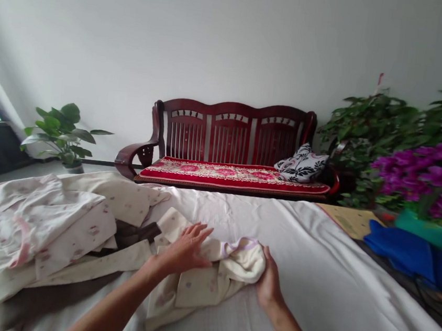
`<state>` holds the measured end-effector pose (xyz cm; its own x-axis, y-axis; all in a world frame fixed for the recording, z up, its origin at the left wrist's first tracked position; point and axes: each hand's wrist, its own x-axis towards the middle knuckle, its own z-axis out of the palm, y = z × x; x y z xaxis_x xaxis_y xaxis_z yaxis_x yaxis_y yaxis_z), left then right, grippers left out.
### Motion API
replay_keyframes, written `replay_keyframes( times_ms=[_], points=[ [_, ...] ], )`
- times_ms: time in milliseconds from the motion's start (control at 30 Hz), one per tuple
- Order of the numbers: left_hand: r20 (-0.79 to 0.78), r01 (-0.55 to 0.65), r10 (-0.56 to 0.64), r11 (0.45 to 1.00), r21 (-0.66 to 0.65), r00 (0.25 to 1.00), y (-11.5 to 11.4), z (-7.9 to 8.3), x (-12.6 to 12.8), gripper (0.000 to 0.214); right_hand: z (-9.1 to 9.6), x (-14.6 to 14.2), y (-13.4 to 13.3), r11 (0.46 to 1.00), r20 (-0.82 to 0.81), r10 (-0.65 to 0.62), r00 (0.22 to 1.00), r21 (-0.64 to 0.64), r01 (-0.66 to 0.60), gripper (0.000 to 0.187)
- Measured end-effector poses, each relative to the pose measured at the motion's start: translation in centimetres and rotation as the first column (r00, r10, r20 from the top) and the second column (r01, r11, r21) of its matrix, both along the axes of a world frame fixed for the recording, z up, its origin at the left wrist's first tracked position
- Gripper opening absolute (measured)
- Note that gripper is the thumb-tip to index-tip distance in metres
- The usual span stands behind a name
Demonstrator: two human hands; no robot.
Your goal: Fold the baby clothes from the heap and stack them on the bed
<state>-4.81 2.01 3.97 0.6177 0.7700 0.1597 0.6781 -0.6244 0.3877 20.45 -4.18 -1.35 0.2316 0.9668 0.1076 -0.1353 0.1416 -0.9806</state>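
A cream child's top point(198, 287) with a faint print and lavender neck trim lies partly folded on the white sheet in front of me. My left hand point(186, 249) rests over its left part with fingers spread, and the fingertips seem to touch the cloth. At the other side, my right hand point(270, 284) grips the bunched edge beside the trimmed neckline. Its fingers are partly hidden behind the fabric. To the left is a heap of clothes point(48, 226), white and cream with small prints, over darker grey-brown garments point(59, 296).
A white sheet point(322, 287) covers the table. Along its right side are a blue cloth point(405, 253), a tan board point(345, 220) and purple flowers point(433, 174). Beyond stands a dark red wooden bench point(227, 140) with a patterned cushion point(304, 163). A potted plant point(64, 133) stands left.
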Motion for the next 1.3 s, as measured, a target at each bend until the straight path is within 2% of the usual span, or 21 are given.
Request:
replay_keyframes(
  times_ms=[33, 100, 167, 200, 267, 333, 433, 533, 633, 733, 800, 900, 967, 1033, 1167, 1300],
  points=[
    [-0.037, 0.020, -0.020, 1.000, -0.008, 0.999, 0.4, -0.3, 0.5, 0.074, 0.3, -0.2, -0.1, 1.000, -0.063, -0.010, 0.998, -0.013, 0.010, 0.077],
    [-0.070, 0.041, -0.041, 0.999, -0.011, 0.997, 1.2, -0.9, 1.3, 0.045, 0.9, -0.4, -0.3, 0.999, -0.169, -0.018, 0.985, -0.035, 0.012, 0.075],
    [-0.040, -0.012, 0.011, 1.000, -0.008, 0.999, 1.8, -1.1, 1.8, 0.020, 1.5, -0.5, -0.6, 1.000, -0.194, -0.002, 0.981, -0.018, -0.002, 0.072],
    [-0.001, -0.063, 0.063, 0.998, -0.017, 0.998, 2.0, -1.1, 1.9, 0.014, 1.9, -0.6, -0.8, 1.000, -0.187, 0.008, 0.982, 0.004, -0.007, 0.068],
    [0.110, -0.174, 0.181, 0.983, -0.064, 0.977, 2.2, -0.6, 1.9, 0.011, 2.4, -0.6, -1.1, 0.998, -0.156, 0.042, 0.987, 0.049, -0.035, 0.063],
    [0.256, -0.259, 0.283, 0.958, -0.121, 0.925, 2.2, 0.4, 1.9, 0.012, 2.9, -0.7, -1.2, 0.997, -0.128, 0.069, 0.989, 0.048, -0.064, 0.070],
    [0.502, -0.317, 0.380, 0.925, -0.209, 0.777, 1.8, 2.8, 1.6, 0.021, 3.0, -0.6, -1.1, 1.000, -0.127, 0.000, 0.992, -0.005, -0.001, 0.079],
    [0.713, -0.247, 0.422, 0.907, -0.343, 0.561, 0.8, 5.8, 1.4, 0.028, 3.0, -0.7, -1.0, 0.998, -0.118, -0.048, 0.992, -0.056, 0.041, 0.076],
    [0.798, -0.119, 0.467, 0.881, -0.458, 0.381, -0.7, 8.3, 1.4, 0.032, 3.1, -1.3, -1.3, 0.994, -0.098, 0.030, 0.995, -0.101, -0.040, 0.079],
    [0.826, -0.002, 0.479, 0.866, -0.501, 0.296, -2.3, 9.6, 1.8, 0.033, 3.0, -2.5, -1.7, 0.981, -0.133, 0.075, 0.988, -0.167, -0.097, 0.082],
    [0.836, 0.057, 0.484, 0.856, -0.513, 0.259, -3.2, 10.0, 2.2, 0.036, 3.1, -3.3, -1.9, 0.963, -0.223, 0.109, 0.969, -0.217, -0.158, 0.080],
    [0.836, 0.102, 0.515, 0.837, -0.538, 0.190, -4.2, 10.1, 2.3, 0.044, 3.6, -4.4, -2.1, 0.898, -0.391, 0.269, 0.880, -0.230, -0.376, 0.066],
    [0.828, 0.137, 0.532, 0.820, -0.556, 0.175, -4.5, 10.2, 2.0, 0.047, 4.3, -4.9, -2.1, 0.854, -0.452, 0.374, 0.810, -0.172, -0.491, 0.057],
    [0.819, 0.163, 0.539, 0.806, -0.569, 0.198, -4.8, 10.4, 1.2, 0.048, 5.4, -4.9, -2.1, 0.845, -0.443, 0.428, 0.788, -0.113, -0.523, 0.049],
    [0.842, 0.132, 0.484, 0.843, -0.522, 0.240, -5.5, 11.5, -1.8, 0.046, 8.3, -2.8, -2.2, 0.916, -0.347, 0.332, 0.877, -0.104, -0.388, 0.043],
    [0.817, 0.137, 0.450, 0.841, -0.524, 0.359, -6.8, 13.0, -5.2, 0.052, 12.2, 0.9, -3.5, 0.968, -0.264, 0.177, 0.948, -0.131, -0.217, 0.040]
  ],
)
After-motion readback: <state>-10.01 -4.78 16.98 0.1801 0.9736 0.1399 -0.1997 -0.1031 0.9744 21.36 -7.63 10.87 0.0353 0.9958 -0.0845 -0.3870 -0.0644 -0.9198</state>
